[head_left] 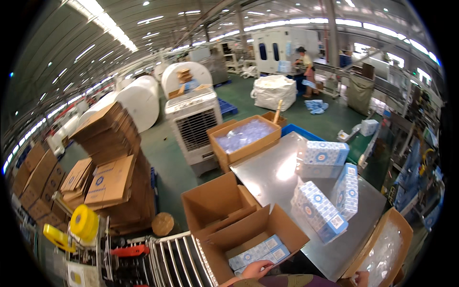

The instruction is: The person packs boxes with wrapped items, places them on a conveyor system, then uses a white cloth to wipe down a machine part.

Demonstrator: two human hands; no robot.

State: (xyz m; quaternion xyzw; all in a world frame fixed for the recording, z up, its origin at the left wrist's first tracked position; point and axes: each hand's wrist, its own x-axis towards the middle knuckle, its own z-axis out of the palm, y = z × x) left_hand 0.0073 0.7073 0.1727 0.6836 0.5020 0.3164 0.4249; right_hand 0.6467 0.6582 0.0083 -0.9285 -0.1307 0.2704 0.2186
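Note:
An opened cardboard box (pixel 224 239) stands on the roller conveyor at the lower middle, with blue-and-white packs (pixel 260 252) lying side by side inside. My left hand (pixel 257 269) is at this box's near edge, its fingers curled there beside the packs; what they grip is partly hidden. At the bottom right my right hand (pixel 362 278) touches the rim of a carton (pixel 402 234) filled with clear plastic. Its fingers are mostly out of sight. Several more blue-and-white packs (pixel 318 210) rest on the metal table (pixel 267 184), one standing apart at the far side.
A carton of clear plastic bags (pixel 246 136) sits beyond the table, next to an air cooler (pixel 196 124). Flattened cardboard (pixel 110 182) is stacked at left, near yellow tape rolls (pixel 83 222). The roller conveyor (pixel 177 258) runs below. Another person (pixel 306 67) stands far back by machinery.

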